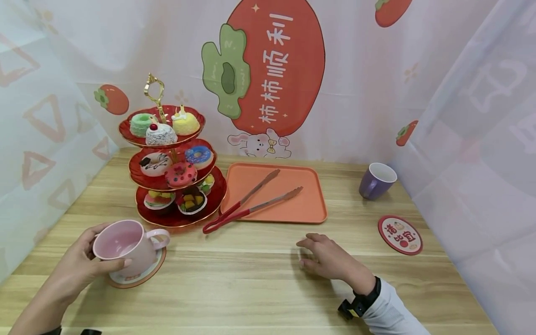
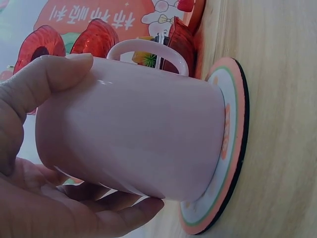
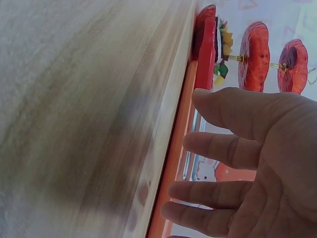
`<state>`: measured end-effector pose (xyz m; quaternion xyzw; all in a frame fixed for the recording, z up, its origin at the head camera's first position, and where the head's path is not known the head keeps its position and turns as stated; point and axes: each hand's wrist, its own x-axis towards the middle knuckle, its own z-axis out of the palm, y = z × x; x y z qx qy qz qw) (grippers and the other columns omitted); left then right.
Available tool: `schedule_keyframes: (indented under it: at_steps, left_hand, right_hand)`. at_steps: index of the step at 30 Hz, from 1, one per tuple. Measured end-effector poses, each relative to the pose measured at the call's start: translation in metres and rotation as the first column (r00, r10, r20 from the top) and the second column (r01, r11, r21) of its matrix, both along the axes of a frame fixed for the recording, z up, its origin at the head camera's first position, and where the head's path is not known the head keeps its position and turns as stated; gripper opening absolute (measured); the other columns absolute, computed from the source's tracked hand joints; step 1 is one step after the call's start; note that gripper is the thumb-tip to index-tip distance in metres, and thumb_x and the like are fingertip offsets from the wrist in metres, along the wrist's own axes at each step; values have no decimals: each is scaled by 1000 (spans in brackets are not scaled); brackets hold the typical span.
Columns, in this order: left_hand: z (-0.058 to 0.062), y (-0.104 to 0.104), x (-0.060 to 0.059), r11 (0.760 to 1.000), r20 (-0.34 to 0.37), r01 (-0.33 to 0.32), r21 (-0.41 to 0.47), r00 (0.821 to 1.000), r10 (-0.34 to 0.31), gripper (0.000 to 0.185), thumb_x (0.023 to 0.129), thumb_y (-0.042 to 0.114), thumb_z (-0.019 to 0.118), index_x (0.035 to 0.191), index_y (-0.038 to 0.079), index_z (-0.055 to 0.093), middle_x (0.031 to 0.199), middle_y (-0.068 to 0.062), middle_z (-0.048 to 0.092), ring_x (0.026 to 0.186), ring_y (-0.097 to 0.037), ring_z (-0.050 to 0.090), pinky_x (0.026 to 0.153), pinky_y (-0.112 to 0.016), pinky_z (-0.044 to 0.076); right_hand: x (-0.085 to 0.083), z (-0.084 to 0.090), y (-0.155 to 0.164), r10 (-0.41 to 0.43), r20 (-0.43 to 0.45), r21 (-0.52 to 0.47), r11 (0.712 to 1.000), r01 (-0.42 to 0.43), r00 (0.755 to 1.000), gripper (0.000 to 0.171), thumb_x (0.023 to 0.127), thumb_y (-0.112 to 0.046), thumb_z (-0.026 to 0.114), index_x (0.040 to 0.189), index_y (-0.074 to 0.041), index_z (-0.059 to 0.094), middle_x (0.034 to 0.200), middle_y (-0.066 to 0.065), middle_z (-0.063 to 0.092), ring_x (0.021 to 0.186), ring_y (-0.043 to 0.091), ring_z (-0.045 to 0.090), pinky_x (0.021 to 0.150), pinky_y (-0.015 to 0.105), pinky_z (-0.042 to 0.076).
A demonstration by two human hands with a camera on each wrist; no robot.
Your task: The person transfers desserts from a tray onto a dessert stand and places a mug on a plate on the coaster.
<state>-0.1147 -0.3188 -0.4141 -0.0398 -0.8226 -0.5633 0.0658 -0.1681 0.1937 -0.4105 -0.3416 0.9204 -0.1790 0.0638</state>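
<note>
My left hand grips a pink mug round its body, thumb on the near side and fingers behind. The mug sits tilted on a round coaster at the table's front left; in the left wrist view the pink mug leans with one edge of its base on the coaster. My right hand hovers just above the wooden table at centre right, fingers loosely spread and holding nothing. The right wrist view shows its fingers relaxed beside the tabletop.
A red three-tier stand of toy cakes and donuts stands behind the mug. An orange tray carries red-handled tongs. A purple mug and a second round coaster sit at the right. Curtain walls enclose the table.
</note>
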Motion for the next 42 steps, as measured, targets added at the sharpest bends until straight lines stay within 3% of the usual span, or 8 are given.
schedule_keyframes:
  at_steps: [6,12,16,19,23,26,33,42]
  left_hand:
    - [3,5,1,994,0,-30,-105,1000,30,71,70,-7,76,127,14,40,108,7,53,93,1,52,71,-13,42]
    - [10,13,0,971,83,-75,-226,992,96,82,76,11,78,137,-5,26,122,-18,43,93,2,45,69,-11,39]
    - [20,18,1,955,119,-85,-285,985,123,93,78,22,76,144,-4,16,133,-29,34,107,-19,43,68,-10,35]
    - [30,22,0,941,109,-95,-324,985,136,91,80,28,75,145,-2,19,135,-32,31,113,-42,36,79,-30,42]
    - [40,34,0,907,7,-147,-394,987,163,77,79,31,75,138,1,38,130,-33,35,109,-50,36,73,-62,35]
    - [44,45,0,883,-136,-203,-422,978,160,63,75,25,79,126,1,52,126,-30,42,106,-50,40,72,-65,33]
    - [46,64,-4,874,-459,-255,-413,888,42,49,58,6,83,103,0,64,114,-30,52,108,-55,40,94,-66,21]
    - [43,79,-14,833,-499,-176,-524,856,-133,49,58,16,84,102,8,66,118,-26,52,112,-49,41,91,-65,27]
  right_hand:
    - [0,-1,1,-2,11,1,1000,2,1000,35,87,-16,67,116,2,60,121,28,51,115,43,45,86,57,39]
    - [0,0,3,-11,7,0,1000,11,1000,36,87,-16,66,117,2,59,121,30,50,114,44,46,84,59,39]
    - [0,0,5,-21,-1,0,1000,21,1000,35,87,-15,66,117,2,59,121,30,50,115,45,45,84,60,38]
    - [0,0,6,-23,1,1,1000,23,1000,35,87,-15,66,117,2,59,121,30,50,115,45,45,85,60,38]
    - [-1,1,7,-32,15,4,999,32,999,35,87,-15,66,117,3,59,121,30,50,114,44,45,85,59,38]
    - [-1,0,8,-42,30,8,999,41,999,36,87,-15,65,118,2,59,121,29,50,113,43,47,85,58,39]
    - [-2,-1,12,-39,5,10,999,39,999,35,87,-15,65,117,3,59,117,25,54,110,39,51,86,53,41]
    - [-4,0,18,-45,-26,-7,999,45,999,36,86,-14,67,115,5,59,113,21,57,106,36,54,85,48,43]
